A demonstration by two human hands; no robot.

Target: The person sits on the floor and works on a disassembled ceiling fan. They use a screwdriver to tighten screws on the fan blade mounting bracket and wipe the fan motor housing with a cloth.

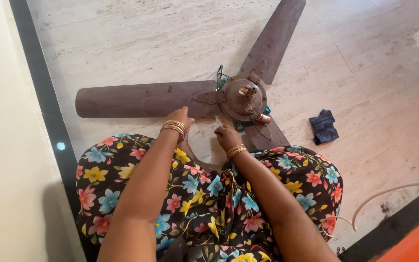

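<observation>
A brown ceiling fan (pixel 241 99) lies on the pale stone floor in front of me, with three long blades spread out and its round motor hub facing up. My left hand (pixel 180 116) rests on the near edge of the left blade (pixel 141 99), close to the hub. Just below the hub, my right hand (pixel 226 136) has its fingers curled near the base of the blade that points toward me. Whether it holds anything I cannot tell. Gold bangles sit on both wrists. A small red and white object (pixel 264 118) lies beside the hub.
A dark blue folded cloth (pixel 324 127) lies on the floor to the right. A white cable (pixel 389 191) curves at lower right. A cream wall with a black skirting strip (pixel 49 106) runs along the left. My lap is covered in black floral fabric.
</observation>
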